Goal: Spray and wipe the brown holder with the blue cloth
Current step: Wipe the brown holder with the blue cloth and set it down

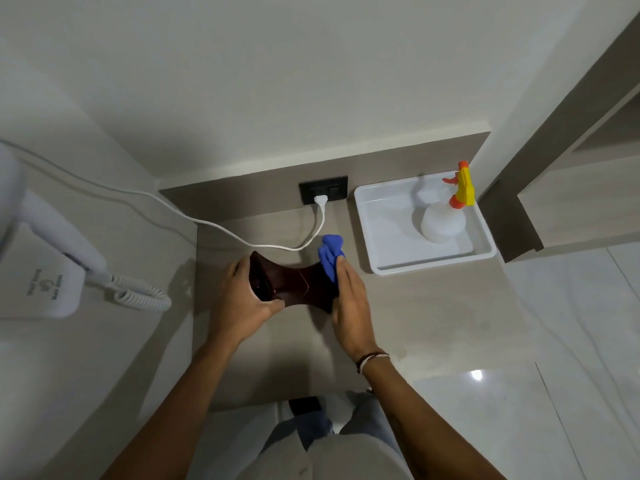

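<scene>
Grey countertop [433,306] in a wall nook: the brown holder [298,284] lies on its side mid-counter, left hand [242,299] gripping its open end, right hand [349,299] pressing the blue cloth [330,252] flat against the other. I'd brace firmly and rotate it so every face gets wiped; spray bottle [445,216] stands in the white tray [381,265] nearby.

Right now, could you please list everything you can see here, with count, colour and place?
brown holder: one, dark brown, on the counter, held between both hands
blue cloth: one, blue, pressed on the holder's right end
spray bottle: one, white with yellow and orange head, standing in the tray
tray: one, white, right rear of counter
socket: one, black, back panel, white plug in it
hair dryer: one, white, left wall
left hand: grips the holder
right hand: holds the cloth
</scene>
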Tool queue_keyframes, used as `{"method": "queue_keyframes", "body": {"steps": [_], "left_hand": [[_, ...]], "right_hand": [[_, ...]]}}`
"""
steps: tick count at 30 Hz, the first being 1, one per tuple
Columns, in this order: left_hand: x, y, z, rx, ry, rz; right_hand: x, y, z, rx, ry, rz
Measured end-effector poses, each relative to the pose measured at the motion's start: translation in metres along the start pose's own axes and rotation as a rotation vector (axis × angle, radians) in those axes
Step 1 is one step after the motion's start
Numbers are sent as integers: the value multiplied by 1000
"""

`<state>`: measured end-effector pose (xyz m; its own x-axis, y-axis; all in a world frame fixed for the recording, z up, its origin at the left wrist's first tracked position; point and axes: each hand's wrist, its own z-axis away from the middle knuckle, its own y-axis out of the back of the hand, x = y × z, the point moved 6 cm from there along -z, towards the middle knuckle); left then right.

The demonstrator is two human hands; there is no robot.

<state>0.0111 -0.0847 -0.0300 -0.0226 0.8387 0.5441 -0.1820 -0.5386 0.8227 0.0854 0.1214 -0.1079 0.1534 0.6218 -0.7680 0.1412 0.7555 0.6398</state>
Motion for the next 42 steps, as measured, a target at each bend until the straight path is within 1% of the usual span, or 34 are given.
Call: {"method": "queue_keyframes", "body": {"steps": [1, 4, 5, 7, 10, 12, 13, 15, 17, 19, 21, 23, 24, 26, 28, 31, 34, 36, 38, 40, 42], "left_hand": [[0, 1, -2, -10, 43, 57], [2, 0, -5, -73, 135, 217], [1, 0, -5, -84, 150, 248], [-4, 7, -6, -88, 212, 278], [-15, 22, -4, -77, 331, 236], [-14, 26, -1, -99, 354, 232], [-13, 25, 0, -110, 353, 245], [-9, 21, 0, -117, 347, 290], [-3, 16, -2, -121, 336, 339], [1, 15, -4, -123, 325, 327], [-3, 19, -7, -89, 327, 311], [-7, 25, -10, -58, 314, 263], [-5, 27, -11, -50, 291, 208], [2, 32, -15, -24, 202, 93], [15, 32, -19, 0, 75, -12], [31, 22, -24, -32, -25, -193], [43, 11, -27, -39, -113, -329], [51, 5, -29, -43, -157, -423], [56, -2, -31, -47, -181, -491], [60, -8, -32, -49, -200, -536], [64, -13, -34, -50, -224, -544]], "right_hand": [[-8, -2, 5, 24, 38, 8], [-51, -35, 28, 47, 325, 155], [-59, -47, 33, 39, 374, 190], [-54, -57, 29, 32, 369, 249], [-18, -41, 12, 62, 224, 369], [0, -28, 7, 124, 96, 338], [-2, -26, 8, 154, 100, 320], [-26, -37, 15, 171, 244, 348], [-52, -54, 24, 117, 421, 391], [-62, -58, 25, 98, 487, 403], [-51, -42, 13, 116, 430, 383], [-31, -17, -1, 147, 293, 303], [-20, -4, -7, 152, 216, 214], [-3, 20, -17, 157, 78, -65], [11, 44, -25, 234, -71, -309], [37, 66, -39, 253, -342, -498], [62, 89, -52, 288, -513, -646], [78, 105, -63, 304, -561, -663], [90, 120, -72, 276, -566, -588], [96, 130, -82, 217, -535, -491], [96, 137, -96, 145, -459, -407]]}}
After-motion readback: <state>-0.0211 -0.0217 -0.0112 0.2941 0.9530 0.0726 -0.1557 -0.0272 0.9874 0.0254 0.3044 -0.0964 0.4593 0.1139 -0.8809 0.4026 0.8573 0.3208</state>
